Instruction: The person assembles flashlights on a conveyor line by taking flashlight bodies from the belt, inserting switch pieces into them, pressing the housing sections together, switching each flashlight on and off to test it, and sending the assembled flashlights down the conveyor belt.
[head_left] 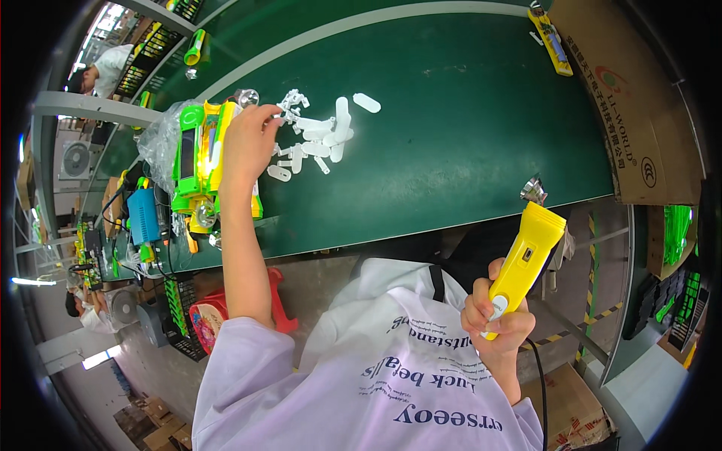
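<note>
My right hand (498,316) is wrapped round a yellow flashlight (528,252), held up in front of my shirt at the table's near edge. A grey-white button and a small dark socket show on its side, and a shiny reflector (532,190) sits by its upper end. On the left, my left hand (252,139) reaches over the table with fingertips pinched beside small white plastic pieces (292,101); what they hold, if anything, is hidden. Flat white oblong covers (342,116) lie scattered to its right. Against its left side are yellow and green flashlight bodies (201,154), one lit.
The green table (451,113) spans the middle. A large cardboard box (639,113) stands at the right, with an opened yellow flashlight body (553,45) beside it. Clear plastic film (162,146) and a blue device (143,216) lie left. A red stool (280,301) stands below the table.
</note>
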Action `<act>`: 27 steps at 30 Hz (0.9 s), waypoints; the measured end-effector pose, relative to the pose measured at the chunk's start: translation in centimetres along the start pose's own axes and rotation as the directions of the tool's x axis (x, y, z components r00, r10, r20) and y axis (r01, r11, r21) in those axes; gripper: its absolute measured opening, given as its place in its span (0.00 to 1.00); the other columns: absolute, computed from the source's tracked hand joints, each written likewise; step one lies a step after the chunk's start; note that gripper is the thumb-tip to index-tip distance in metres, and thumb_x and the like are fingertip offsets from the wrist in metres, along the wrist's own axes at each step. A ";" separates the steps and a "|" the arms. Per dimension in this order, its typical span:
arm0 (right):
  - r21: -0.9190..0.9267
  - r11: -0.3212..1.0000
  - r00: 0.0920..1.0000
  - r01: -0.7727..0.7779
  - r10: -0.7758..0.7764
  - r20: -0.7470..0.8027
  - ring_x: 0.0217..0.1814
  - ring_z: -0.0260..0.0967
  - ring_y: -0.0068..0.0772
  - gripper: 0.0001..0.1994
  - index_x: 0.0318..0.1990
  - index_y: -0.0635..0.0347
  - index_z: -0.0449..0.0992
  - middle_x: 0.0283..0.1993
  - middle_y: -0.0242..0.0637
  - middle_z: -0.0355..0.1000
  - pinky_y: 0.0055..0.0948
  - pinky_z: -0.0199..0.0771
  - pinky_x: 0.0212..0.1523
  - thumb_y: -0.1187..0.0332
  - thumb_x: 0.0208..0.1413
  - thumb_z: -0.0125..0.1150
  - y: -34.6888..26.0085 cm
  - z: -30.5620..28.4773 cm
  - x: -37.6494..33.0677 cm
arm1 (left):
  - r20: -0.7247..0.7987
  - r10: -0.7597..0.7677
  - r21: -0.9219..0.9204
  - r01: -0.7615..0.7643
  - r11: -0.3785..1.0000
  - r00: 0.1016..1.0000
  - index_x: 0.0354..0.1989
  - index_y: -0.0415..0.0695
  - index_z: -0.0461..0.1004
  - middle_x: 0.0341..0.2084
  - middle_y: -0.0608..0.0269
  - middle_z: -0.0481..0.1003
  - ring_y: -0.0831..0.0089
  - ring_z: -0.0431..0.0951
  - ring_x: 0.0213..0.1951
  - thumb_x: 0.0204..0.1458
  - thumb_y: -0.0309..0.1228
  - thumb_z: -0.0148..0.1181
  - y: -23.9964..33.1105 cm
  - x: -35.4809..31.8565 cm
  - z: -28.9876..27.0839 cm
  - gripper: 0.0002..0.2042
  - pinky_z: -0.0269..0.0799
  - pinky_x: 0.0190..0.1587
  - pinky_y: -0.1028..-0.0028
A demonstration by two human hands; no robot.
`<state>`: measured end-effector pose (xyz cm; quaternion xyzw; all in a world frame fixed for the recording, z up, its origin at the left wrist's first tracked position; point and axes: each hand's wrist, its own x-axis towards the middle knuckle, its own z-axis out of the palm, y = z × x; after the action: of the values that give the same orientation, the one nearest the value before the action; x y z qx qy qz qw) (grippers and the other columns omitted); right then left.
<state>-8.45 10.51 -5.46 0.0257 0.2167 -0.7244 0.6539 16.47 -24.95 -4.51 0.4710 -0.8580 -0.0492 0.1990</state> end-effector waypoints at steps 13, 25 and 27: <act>-0.106 0.993 0.998 0.050 -0.055 -0.039 0.17 0.58 0.31 0.32 0.48 0.60 0.60 0.22 0.36 0.59 0.30 0.60 0.18 0.78 0.24 0.51 0.7 -0.2 -0.3 | 0.169 0.136 0.041 -0.145 0.989 0.976 0.39 0.40 0.79 0.31 0.53 0.74 0.55 0.76 0.35 0.51 0.22 0.61 -0.4 2.8 2.7 0.08 0.71 0.40 0.63; -0.018 1.000 0.998 0.013 -0.014 -0.054 0.17 0.58 0.33 0.32 0.46 0.61 0.63 0.22 0.36 0.60 0.30 0.60 0.19 0.79 0.20 0.50 0.2 -0.2 -0.5 | 0.369 0.146 0.090 -0.192 0.977 0.918 0.32 0.38 0.73 0.31 0.49 0.76 0.47 0.76 0.38 0.41 0.13 0.54 -0.7 5.5 2.8 0.10 0.70 0.42 0.57; -0.011 1.000 0.999 0.004 -0.004 -0.032 0.18 0.59 0.33 0.33 0.47 0.60 0.63 0.24 0.37 0.61 0.30 0.61 0.19 0.79 0.21 0.52 0.2 -0.4 -0.6 | 0.356 0.171 0.094 -0.217 0.972 0.919 0.31 0.38 0.73 0.30 0.46 0.77 0.46 0.76 0.38 0.42 0.18 0.56 -0.4 6.4 3.4 0.07 0.71 0.42 0.56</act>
<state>-8.27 11.18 -5.68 0.0334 0.2315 -0.7239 0.6491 12.39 -30.84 -5.81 0.3797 -0.9233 -0.0545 0.0176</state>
